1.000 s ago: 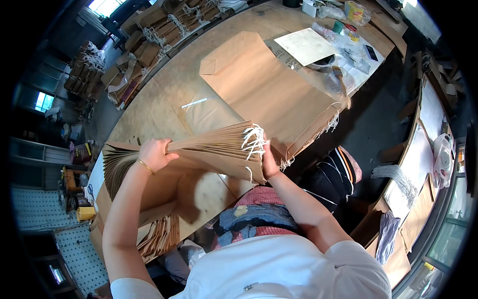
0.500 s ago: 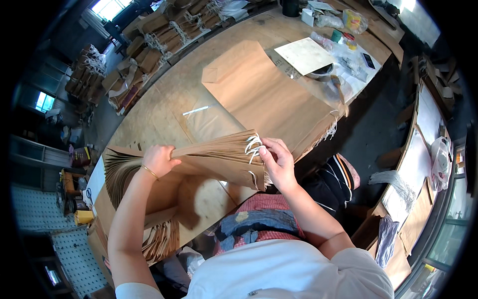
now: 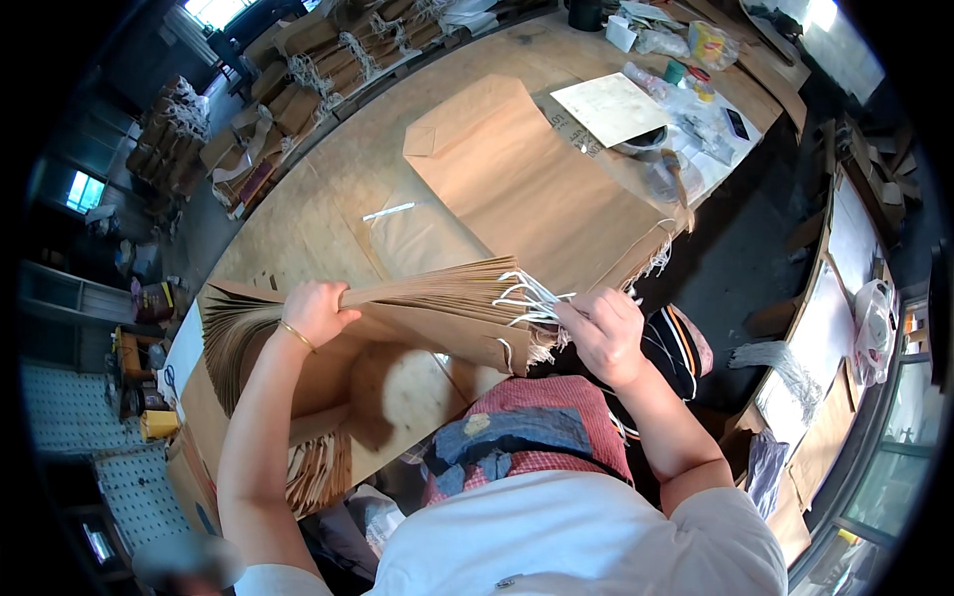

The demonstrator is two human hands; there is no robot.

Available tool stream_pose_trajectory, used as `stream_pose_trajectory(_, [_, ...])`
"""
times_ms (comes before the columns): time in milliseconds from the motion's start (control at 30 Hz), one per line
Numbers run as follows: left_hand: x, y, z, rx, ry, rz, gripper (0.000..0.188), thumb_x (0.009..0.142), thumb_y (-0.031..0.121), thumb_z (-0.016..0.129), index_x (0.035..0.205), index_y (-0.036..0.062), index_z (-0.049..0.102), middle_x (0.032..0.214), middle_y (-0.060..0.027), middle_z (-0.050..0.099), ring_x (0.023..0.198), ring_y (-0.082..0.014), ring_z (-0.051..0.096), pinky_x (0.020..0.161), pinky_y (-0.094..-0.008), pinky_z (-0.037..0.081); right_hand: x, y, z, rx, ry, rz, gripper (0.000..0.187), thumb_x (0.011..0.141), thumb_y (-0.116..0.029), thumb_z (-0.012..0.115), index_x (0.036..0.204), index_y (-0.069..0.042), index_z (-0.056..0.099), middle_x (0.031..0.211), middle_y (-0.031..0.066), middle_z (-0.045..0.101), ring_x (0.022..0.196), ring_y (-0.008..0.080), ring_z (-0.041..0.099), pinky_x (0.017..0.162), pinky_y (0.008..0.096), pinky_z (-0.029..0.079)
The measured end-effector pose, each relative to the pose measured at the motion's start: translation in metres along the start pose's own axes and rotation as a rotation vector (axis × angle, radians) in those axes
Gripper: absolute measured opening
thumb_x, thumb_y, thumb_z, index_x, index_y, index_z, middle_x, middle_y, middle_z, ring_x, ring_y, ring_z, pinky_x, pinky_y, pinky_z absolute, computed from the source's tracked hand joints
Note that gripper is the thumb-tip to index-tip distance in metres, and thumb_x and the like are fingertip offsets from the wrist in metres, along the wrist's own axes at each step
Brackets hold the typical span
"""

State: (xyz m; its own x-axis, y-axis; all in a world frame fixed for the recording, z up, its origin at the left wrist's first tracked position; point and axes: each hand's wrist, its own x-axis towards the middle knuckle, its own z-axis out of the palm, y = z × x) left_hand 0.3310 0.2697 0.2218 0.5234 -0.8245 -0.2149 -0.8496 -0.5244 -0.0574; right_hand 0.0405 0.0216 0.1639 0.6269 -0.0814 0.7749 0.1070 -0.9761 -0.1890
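A thick, fanned stack of brown paper bags point(image 3: 427, 320) stands on edge at the near side of the table. My left hand point(image 3: 320, 316) is closed over its upper edge, thumb pointing right. White cords point(image 3: 532, 298) come out of the stack's right end and run taut into my right hand point(image 3: 603, 336). That hand is closed on them, just right of the stack, and its fingers hide the cord ends. Beyond both hands, a flat pile of large brown paper bags point(image 3: 527, 179) lies on the table, with white cord ends fringing its right edge.
A pale board point(image 3: 609, 111) rests over a bowl at the back right, beside a brush point(image 3: 680, 177) and small containers. Bundles of corded bags point(image 3: 348, 60) fill the far left. Scissors point(image 3: 169, 377) lie at the left edge. A blurred shape point(image 3: 187, 562) shows at lower left.
My right hand has moved right and slightly nearer, pulling the cords out straight from the stack's end. My left hand has stayed almost in place. A blurred shape has appeared at lower left.
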Motion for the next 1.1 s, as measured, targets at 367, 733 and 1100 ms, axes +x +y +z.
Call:
stream_pose_trajectory(367, [0.002,-0.004,0.004,-0.003,0.02,0.026,0.028,0.07,0.03,0.073,0.079,0.0055,0.061,0.072,-0.0135,0.064,0.072,-0.034,0.061,0.067,-0.0427,0.048,0.037,0.003,0.017,0.278,-0.031,0.193,0.024,0.067,-0.001,0.065,0.09,-0.004,0.067,0.081,0.0082,0.058,0.068,0.0248,0.057,0.06,0.0349,0.047])
stream_pose_trajectory(733, [0.0,-0.003,0.005,-0.009,0.031,0.022,0.028,0.07,0.03,0.073,0.077,0.0064,0.061,0.072,-0.0129,0.064,0.071,-0.0333,0.061,0.065,-0.0426,0.048,0.059,0.018,0.02,0.153,-0.181,-0.158,0.015,0.063,-0.002,0.064,0.078,-0.005,0.062,0.077,0.0047,0.057,0.066,0.022,0.059,0.055,0.0327,0.047])
stream_pose_trajectory(1100, [-0.001,-0.002,0.003,-0.001,0.042,0.032,0.027,0.07,0.03,0.072,0.078,0.0059,0.062,0.072,-0.0132,0.064,0.071,-0.0339,0.061,0.066,-0.0428,0.048,0.066,0.015,0.027,0.27,-0.272,0.011,0.018,0.07,-0.006,0.059,0.088,-0.008,0.061,0.086,0.0059,0.057,0.07,0.025,0.06,0.058,0.0346,0.05])
